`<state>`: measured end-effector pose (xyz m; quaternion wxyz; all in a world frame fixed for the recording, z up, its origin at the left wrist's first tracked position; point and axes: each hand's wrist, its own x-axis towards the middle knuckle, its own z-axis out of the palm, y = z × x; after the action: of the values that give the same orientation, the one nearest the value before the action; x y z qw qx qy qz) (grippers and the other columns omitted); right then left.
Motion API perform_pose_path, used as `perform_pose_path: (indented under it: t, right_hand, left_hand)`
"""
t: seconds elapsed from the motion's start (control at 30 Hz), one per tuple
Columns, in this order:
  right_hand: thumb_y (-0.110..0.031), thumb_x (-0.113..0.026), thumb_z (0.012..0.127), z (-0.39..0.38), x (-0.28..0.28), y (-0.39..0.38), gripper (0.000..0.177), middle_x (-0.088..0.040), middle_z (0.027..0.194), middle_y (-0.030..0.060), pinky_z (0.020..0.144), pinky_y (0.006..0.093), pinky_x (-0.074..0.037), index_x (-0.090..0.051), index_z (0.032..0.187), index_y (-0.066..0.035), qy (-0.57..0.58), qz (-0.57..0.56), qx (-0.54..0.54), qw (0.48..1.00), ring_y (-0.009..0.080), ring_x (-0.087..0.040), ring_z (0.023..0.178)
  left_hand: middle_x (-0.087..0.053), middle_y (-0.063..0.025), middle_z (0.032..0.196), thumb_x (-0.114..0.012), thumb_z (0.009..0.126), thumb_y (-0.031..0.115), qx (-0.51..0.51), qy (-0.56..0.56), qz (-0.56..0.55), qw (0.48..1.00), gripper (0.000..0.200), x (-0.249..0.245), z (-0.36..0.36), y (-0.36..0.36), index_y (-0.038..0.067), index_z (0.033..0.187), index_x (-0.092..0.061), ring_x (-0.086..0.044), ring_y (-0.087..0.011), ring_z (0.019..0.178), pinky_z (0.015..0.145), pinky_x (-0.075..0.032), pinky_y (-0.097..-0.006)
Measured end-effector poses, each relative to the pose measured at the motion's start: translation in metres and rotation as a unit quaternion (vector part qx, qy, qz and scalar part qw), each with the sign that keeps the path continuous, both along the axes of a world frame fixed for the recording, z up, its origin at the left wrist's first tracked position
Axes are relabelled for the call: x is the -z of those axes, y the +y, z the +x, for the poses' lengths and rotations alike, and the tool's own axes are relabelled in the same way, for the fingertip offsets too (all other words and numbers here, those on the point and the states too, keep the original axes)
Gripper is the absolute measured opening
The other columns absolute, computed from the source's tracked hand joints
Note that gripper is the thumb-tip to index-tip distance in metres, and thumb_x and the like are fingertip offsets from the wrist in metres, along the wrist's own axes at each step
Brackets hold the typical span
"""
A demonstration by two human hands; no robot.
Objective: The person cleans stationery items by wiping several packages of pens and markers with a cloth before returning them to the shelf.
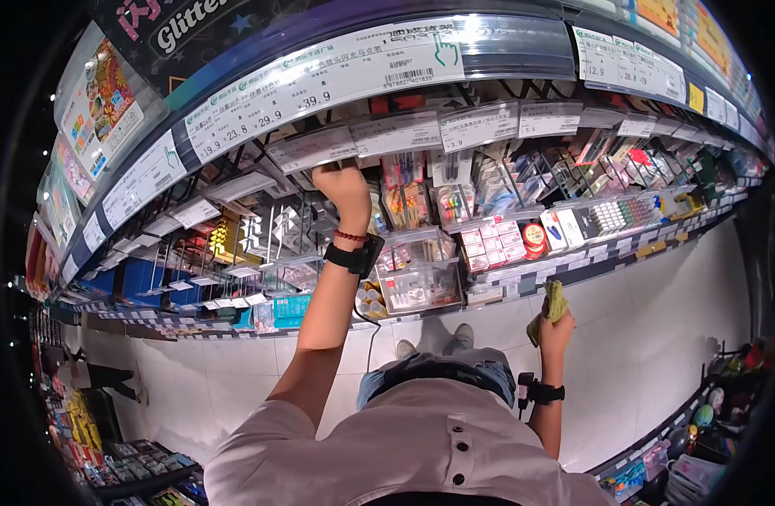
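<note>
My left hand (pixel 343 190) is raised among the hanging goods, just below a clear-covered price tag (pixel 311 153). Its fingers curl inward, and whatever they grip is hidden from this angle. Packets of colourful pens (pixel 406 205) hang right beside that wrist. Low on the other side, over the floor, my right hand (pixel 558 336) is closed around a crumpled green cloth (pixel 557 302). A red bead bracelet and a black strap with a device circle my left wrist; a similar strap is on the right.
A long shelf (pixel 522 274) curves across in front, with white-and-red boxes (pixel 493 244), a round red tin (pixel 534 239) and a clear plastic box (pixel 421 291). Metal hooks and price tags jut outward. Another person (pixel 109 377) stands at far left. More goods (pixel 703 464) line the lower right.
</note>
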<state>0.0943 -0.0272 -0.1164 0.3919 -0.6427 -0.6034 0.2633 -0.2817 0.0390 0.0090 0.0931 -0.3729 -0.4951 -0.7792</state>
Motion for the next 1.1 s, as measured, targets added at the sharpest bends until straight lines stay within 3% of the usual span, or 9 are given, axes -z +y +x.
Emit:
perform_pose_path:
  t: [0.13, 0.27, 0.33, 0.53, 0.67, 1.1]
  right_hand:
    - [-0.007, -0.054, 0.067, -0.001, -0.002, -0.001, 0.020, -0.058, 0.072, 0.0221, 0.064, 0.0380, -0.045, -0.056, 0.084, 0.005, -0.019, -0.008, -0.005, 1.000, 0.0392, -0.057, 0.071]
    - [-0.009, -0.055, 0.069, -0.003, -0.002, 0.001, 0.020, -0.058, 0.071, 0.0214, 0.062, 0.0372, -0.045, -0.056, 0.082, 0.005, -0.018, -0.003, -0.038, 0.999, 0.0371, -0.058, 0.069]
    - [-0.015, -0.057, 0.075, -0.007, -0.008, 0.000, 0.022, -0.058, 0.069, 0.0200, 0.061, 0.0361, -0.044, -0.056, 0.081, 0.006, -0.011, 0.005, -0.054, 0.998, 0.0329, -0.059, 0.065]
    - [-0.013, -0.056, 0.075, -0.010, -0.002, -0.001, 0.020, -0.058, 0.068, 0.0203, 0.059, 0.0351, -0.044, -0.056, 0.082, 0.007, -0.034, 0.022, -0.063, 0.997, 0.0316, -0.059, 0.063]
    - [-0.010, -0.055, 0.071, -0.009, -0.004, -0.004, 0.020, -0.058, 0.071, 0.0223, 0.061, 0.0380, -0.045, -0.056, 0.084, 0.005, -0.015, -0.002, -0.063, 0.998, 0.0391, -0.057, 0.069]
    - [-0.009, -0.055, 0.071, -0.001, 0.000, -0.012, 0.018, -0.058, 0.071, 0.0214, 0.060, 0.0372, -0.045, -0.056, 0.083, 0.004, -0.024, 0.004, -0.055, 0.998, 0.0387, -0.057, 0.069]
  left_hand:
    - [-0.060, -0.0179, 0.081, -0.050, 0.078, 0.008, -0.056, 0.120, -0.163, 0.978, 0.019, 0.038, -0.032, 0.014, -0.004, 0.089, -0.058, -0.058, -0.0296, 0.074, 0.073, -0.045, -0.0328]
    - [-0.056, -0.0212, 0.096, -0.043, 0.080, 0.011, -0.089, 0.360, -0.276, 0.887, 0.025, 0.052, -0.063, 0.027, -0.003, 0.095, -0.056, -0.054, -0.0329, 0.089, 0.080, -0.043, -0.0375]
    - [-0.056, -0.0211, 0.096, -0.042, 0.080, 0.011, -0.096, 0.405, -0.300, 0.858, 0.025, 0.052, -0.070, 0.036, -0.003, 0.096, -0.056, -0.054, -0.0329, 0.090, 0.081, -0.042, -0.0376]
    - [-0.054, -0.0209, 0.099, -0.042, 0.081, 0.012, -0.112, 0.422, -0.314, 0.843, 0.025, 0.043, -0.069, 0.062, -0.002, 0.098, -0.054, -0.052, -0.0330, 0.092, 0.083, -0.041, -0.0382]
    - [-0.053, -0.0208, 0.101, -0.042, 0.082, 0.013, -0.105, 0.414, -0.307, 0.850, 0.026, 0.039, -0.074, 0.071, -0.002, 0.100, -0.053, -0.051, -0.0330, 0.094, 0.084, -0.039, -0.0386]
    - [-0.050, -0.0204, 0.107, -0.042, 0.083, 0.015, -0.101, 0.379, -0.381, 0.838, 0.028, 0.064, -0.081, 0.041, 0.000, 0.106, -0.050, -0.047, -0.0331, 0.100, 0.088, -0.035, -0.0397]
